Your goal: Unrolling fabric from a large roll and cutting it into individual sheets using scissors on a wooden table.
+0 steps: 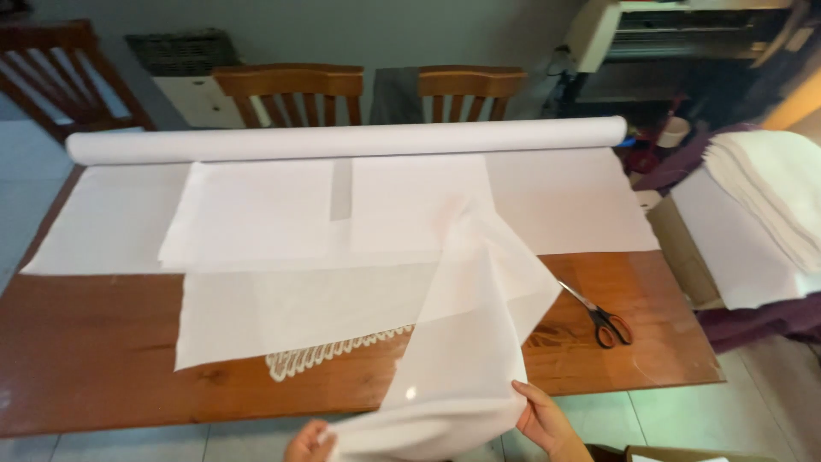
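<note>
The person's left hand [308,442] and right hand [540,419] both grasp the near end of a thin white sheet of fabric [475,342], pinching its edge at the bottom of the view just past the front edge of the wooden table [94,359]. The sheet lifts from the table in a loose fold, rising toward the middle, where it lies over other flat white pieces [256,222] spread across the table. A long white roll [342,139] lies along the far edge, partly unrolled toward the person. A lace-edged cloth [333,352] peeks out beneath the pieces near the front. Scissors [603,318] with dark handles lie on the bare wood to the right of the lifted sheet, apart from it. A stack of folded white material [770,205] sits beyond the table's right end, and wooden chairs [291,92] stand behind the table.
</note>
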